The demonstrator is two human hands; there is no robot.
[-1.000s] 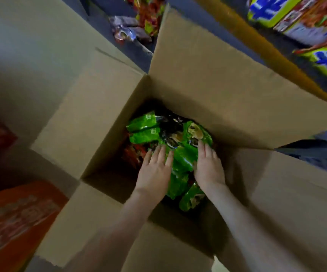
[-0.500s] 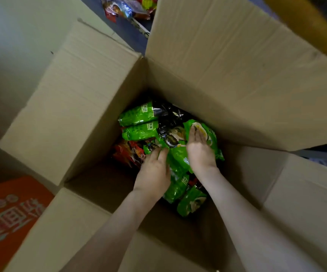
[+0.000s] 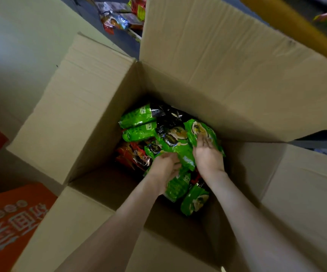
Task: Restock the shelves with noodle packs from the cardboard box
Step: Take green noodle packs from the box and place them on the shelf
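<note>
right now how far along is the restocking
Looks early. Done: the cardboard box stands open. In hand: the left hand curls round green noodle packs inside it, and the right hand presses on them from the other side; none is lifted out yet. Left: those green packs and the red packs beneath all sit in the box.

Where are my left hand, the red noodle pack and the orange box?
left hand [image 3: 163,165]: head view, on its back.
red noodle pack [image 3: 132,155]: head view, on its crinkled wrapper.
orange box [image 3: 11,222]: head view, on its printed top.
</note>
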